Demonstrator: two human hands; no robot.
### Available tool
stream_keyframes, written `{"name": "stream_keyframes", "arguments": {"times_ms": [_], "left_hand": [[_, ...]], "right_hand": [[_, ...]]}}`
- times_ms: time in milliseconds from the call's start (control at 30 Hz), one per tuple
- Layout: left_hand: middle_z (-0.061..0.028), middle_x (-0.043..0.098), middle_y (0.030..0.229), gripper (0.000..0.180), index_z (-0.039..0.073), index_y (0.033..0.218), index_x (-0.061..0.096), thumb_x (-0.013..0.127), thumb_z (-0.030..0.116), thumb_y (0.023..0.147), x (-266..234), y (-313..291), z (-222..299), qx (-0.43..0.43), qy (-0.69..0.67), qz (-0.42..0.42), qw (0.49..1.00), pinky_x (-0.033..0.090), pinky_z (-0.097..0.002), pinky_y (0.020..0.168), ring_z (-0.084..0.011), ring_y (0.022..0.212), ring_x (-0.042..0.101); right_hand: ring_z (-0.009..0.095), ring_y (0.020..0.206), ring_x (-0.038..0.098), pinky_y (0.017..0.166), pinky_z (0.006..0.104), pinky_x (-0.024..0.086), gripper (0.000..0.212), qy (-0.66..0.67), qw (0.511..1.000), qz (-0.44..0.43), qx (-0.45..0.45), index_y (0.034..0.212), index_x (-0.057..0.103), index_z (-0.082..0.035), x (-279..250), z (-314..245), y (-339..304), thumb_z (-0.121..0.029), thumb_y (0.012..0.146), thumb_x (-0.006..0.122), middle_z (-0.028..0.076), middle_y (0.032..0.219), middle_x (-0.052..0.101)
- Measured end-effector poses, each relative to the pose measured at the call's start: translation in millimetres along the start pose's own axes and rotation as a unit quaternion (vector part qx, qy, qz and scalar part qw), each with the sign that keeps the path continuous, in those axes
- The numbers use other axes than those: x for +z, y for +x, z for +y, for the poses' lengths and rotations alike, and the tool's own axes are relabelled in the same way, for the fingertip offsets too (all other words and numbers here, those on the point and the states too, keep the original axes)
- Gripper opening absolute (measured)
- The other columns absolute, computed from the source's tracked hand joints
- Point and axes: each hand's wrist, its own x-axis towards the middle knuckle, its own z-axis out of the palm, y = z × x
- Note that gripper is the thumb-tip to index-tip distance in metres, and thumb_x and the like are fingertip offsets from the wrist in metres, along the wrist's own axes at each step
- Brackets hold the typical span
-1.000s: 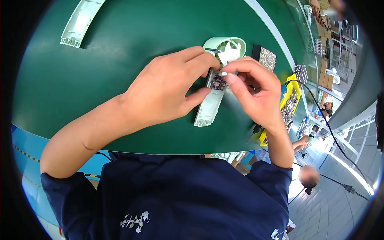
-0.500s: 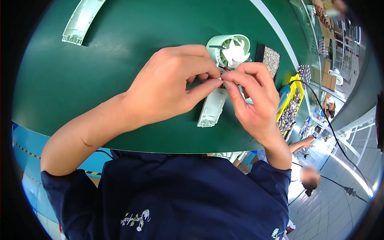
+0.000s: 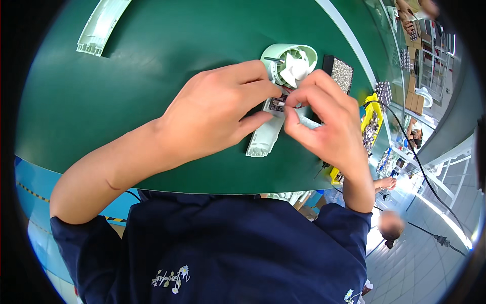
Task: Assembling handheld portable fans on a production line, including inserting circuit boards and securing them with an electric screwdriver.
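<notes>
On the green table, a pale green fan housing [image 3: 273,54] with white fan blades [image 3: 295,70] lies joined to a long open handle shell [image 3: 265,138]. A small dark circuit board [image 3: 277,103] sits in the shell's upper end, with thin reddish wires near it. My left hand [image 3: 217,109] reaches over from the left, thumb and forefinger apart, the forefinger tip at the board's upper edge. On the board's other side, my right hand [image 3: 329,124] has thumb and forefinger drawn together beside a small white piece; what they pinch is too small to make out.
A loose pale green shell half [image 3: 104,28] lies at the far left. Beyond my right hand are a black box of small metal parts [image 3: 341,76] and a yellow bin [image 3: 372,124] of metal pieces. A black cable [image 3: 405,134] hangs at right. Other people work farther right.
My hands have drawn apart from their shared pinch, uncovering the circuit board. My right hand has shifted slightly right, and the handle shell's lower end has moved a little left and up.
</notes>
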Motion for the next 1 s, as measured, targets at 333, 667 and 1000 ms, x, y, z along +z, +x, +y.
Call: {"name": "stream_keyframes", "arguments": {"times_ms": [333, 667, 1000], "left_hand": [[-0.0064, 0.062, 0.094, 0.033, 0.006, 0.105, 0.07, 0.082, 0.003, 0.074, 1, -2, -1, -0.008, 0.007, 0.005, 1.0, 0.054, -0.0369, 0.065, -0.0242, 0.079, 0.066], [-0.0046, 0.062, 0.092, 0.051, 0.01, 0.118, 0.059, 0.083, 0.003, 0.074, 3, -1, -2, -0.027, -0.007, 0.016, 1.0, 0.053, -0.0385, 0.065, -0.0274, 0.078, 0.064], [-0.0226, 0.068, 0.108, 0.054, 0.003, 0.129, 0.043, 0.07, -0.003, 0.083, 2, 2, -1, -0.065, -0.077, 0.034, 0.994, 0.056, -0.0498, 0.078, -0.0433, 0.097, 0.068]], "right_hand": [[0.026, 0.063, 0.063, 0.054, 0.0376, 0.048, 0.016, -0.196, 0.977, -0.071, -0.046, 0.085, 0.064, -0.008, -11, -21, 15, -0.007, 0.076, 0.077, 0.003, 0.087, 0.058], [0.023, 0.074, 0.064, 0.057, 0.0372, 0.05, 0.019, -0.271, 0.948, -0.156, -0.065, 0.087, 0.062, -0.008, -15, -40, 24, -0.008, 0.075, 0.076, 0.004, 0.088, 0.055], [0.022, 0.082, 0.067, 0.064, 0.0353, 0.057, 0.021, -0.386, 0.872, -0.266, -0.142, 0.095, 0.066, 0.002, -16, -55, 44, -0.003, 0.075, 0.068, 0.009, 0.095, 0.06]]}}
